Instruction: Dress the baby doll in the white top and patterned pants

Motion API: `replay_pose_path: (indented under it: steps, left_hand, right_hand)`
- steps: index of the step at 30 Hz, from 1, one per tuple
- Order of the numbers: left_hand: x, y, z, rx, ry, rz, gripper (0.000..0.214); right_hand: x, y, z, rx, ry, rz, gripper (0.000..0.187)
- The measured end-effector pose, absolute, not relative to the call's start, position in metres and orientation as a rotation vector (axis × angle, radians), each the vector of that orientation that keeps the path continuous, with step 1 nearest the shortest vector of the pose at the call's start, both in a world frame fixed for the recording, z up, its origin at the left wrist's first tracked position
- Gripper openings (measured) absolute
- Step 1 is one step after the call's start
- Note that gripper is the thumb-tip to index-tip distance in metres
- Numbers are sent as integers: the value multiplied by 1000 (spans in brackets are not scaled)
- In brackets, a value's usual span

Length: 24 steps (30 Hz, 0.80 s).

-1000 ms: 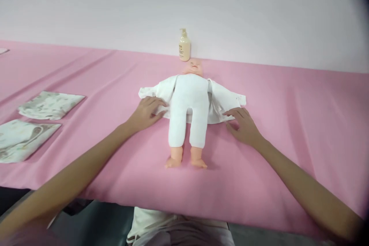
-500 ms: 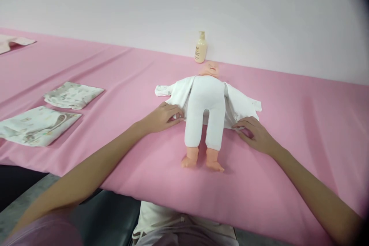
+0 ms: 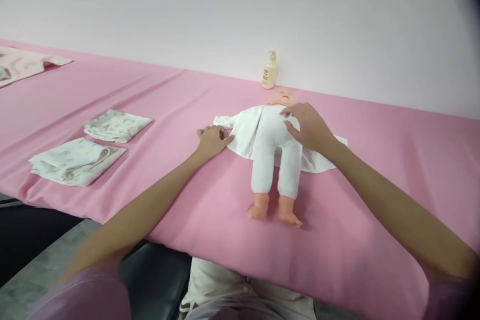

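A baby doll (image 3: pixel 284 97) lies on its back with its head far from me and its bare feet towards me. White pants (image 3: pixel 276 160) cover its legs and rise high over its belly. Its white shirt (image 3: pixel 246 130) is spread out on both sides, the sleeves stretched outward. At the shirt's left edge rests my left hand (image 3: pixel 213 141), fingers loosely curled, thumb stretched apart against the cloth. My right hand (image 3: pixel 309 127) is over the doll's upper right side, thumb and fingers apart with nothing held; it hides much of the right sleeve.
A cream pump bottle (image 3: pixel 269 72) stands by the wall behind the doll's head. Two folded printed cloths (image 3: pixel 118 125) (image 3: pixel 77 160) lie to the left, and a pale pink cloth (image 3: pixel 32 62) farther back. The pink table cover (image 3: pixel 210 220) hangs over the near edge.
My right hand has left the shirt's lower right edge and moved up over the doll's upper body. My left hand has shifted slightly outward and up along the shirt's edge. The view has turned left.
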<state>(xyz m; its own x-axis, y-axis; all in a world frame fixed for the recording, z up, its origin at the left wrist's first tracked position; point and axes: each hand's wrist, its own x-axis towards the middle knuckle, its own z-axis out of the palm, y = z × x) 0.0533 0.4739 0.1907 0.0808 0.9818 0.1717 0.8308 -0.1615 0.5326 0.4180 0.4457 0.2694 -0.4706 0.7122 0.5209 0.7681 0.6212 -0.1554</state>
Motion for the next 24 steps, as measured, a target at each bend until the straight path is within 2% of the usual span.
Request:
replay_pose_path:
  steps: [3, 7, 10, 14, 17, 21, 24]
  left_hand:
    - [50, 471, 195, 2008, 1806, 707, 32]
    - [46, 467, 196, 1969, 1766, 717, 23]
    - [45, 466, 193, 1997, 1739, 757, 22]
    - [48, 466, 188, 2039, 1702, 776, 20]
    - [50, 466, 189, 2042, 1695, 770, 20]
    - [49, 466, 194, 2029, 1699, 762, 23]
    - [45, 464, 195, 2026, 1718, 767, 23]
  right_hand:
    - [377, 517, 282, -1210, -2491, -285, 40]
    - [346, 593, 277, -1384, -2698, -329, 32]
    - [343, 624, 273, -1404, -2745, -212, 30]
    - [352, 644, 274, -1366, -2752, 71, 24]
    - [355, 648, 277, -1370, -2748, 156, 21]
    - [352, 646, 279, -1359, -2793, 82, 26]
    - [352, 642, 279, -1297, -2826, -83, 20]
